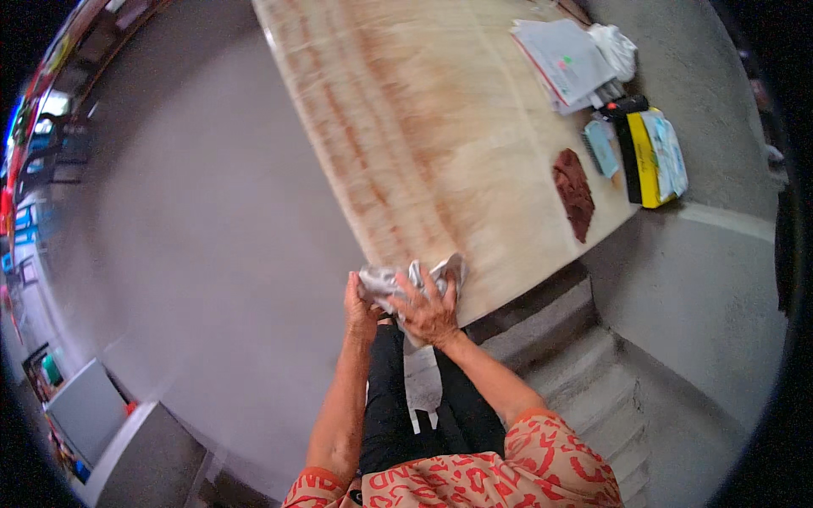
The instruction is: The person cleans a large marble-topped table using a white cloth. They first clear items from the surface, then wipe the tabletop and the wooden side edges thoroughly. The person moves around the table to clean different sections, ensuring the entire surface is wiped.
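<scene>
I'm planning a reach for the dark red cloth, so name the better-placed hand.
Probably the right hand: it is nearer the dark red cloth; the left hand is farther off. Both are on the crumpled grey-white cloth, so the right would need to leave that first.

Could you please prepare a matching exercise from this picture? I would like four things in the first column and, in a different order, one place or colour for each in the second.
Column 1
1. Crumpled pale cloth
2. Box
3. Stack of papers
4. Person's shirt

Column 2
A. Beside a crumpled white bundle
B. Orange with a red pattern
C. Under the right hand, at the near end of the table
D. Has a bright yellow side

Right pairs: 1-C; 2-D; 3-A; 4-B
</scene>
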### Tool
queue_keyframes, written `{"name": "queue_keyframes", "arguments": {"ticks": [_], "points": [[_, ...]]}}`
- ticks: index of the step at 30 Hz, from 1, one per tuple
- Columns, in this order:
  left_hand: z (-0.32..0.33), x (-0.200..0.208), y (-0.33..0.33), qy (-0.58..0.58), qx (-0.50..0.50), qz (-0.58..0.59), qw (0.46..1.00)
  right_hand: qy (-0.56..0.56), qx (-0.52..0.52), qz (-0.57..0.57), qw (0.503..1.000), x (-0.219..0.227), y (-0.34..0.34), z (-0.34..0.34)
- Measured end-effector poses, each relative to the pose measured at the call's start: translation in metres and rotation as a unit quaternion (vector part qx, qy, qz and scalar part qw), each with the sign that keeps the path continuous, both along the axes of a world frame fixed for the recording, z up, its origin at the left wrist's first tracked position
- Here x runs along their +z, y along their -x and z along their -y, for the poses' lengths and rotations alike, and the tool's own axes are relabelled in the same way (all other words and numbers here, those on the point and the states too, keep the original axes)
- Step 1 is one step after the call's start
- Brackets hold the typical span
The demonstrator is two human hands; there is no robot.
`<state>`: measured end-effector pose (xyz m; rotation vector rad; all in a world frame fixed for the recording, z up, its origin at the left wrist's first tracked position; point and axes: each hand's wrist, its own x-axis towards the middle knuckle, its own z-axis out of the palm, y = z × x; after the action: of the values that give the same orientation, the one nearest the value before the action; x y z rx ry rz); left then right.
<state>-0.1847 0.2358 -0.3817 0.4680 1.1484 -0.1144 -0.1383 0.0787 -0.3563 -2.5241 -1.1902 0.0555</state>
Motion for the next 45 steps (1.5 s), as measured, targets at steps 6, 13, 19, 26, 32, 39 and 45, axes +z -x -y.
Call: {"name": "queue_keyframes", "arguments": {"ticks": [6, 13, 19, 26, 32, 39, 45], "points": [[0.017, -0.007, -0.035, -0.411, -0.191, -0.132, 0.881, 0.022, -0.064, 0.017, 0.998, -0.008, -0.02, 0.047], [0.044, 0.026, -0.085, -0.649, -0.335, -0.103, 0.676, 0.044, -0.234, 0.069, 0.969, -0.013, -0.111, 0.099], [0.063, 0.01, -0.104, -0.693, -0.363, -0.187, 0.594, 0.064, -0.348, 0.121, 0.928, -0.022, -0.184, 0.158], [0.068, -0.009, -0.104, -0.747, -0.379, -0.264, 0.479, 0.091, -0.305, 0.138, 0.938, -0.018, -0.252, 0.243], [0.066, -0.011, -0.104, -0.776, -0.365, -0.26, 0.445, 0.09, -0.304, 0.128, 0.94, -0.015, -0.272, 0.257], [0.068, -0.013, -0.103, -0.775, -0.369, -0.255, 0.446, 0.106, -0.399, 0.154, 0.898, -0.026, -0.211, 0.213], [0.061, -0.019, -0.096, -0.753, -0.398, -0.218, 0.477, 0.106, -0.423, 0.108, 0.894, -0.009, -0.124, 0.131]]}}
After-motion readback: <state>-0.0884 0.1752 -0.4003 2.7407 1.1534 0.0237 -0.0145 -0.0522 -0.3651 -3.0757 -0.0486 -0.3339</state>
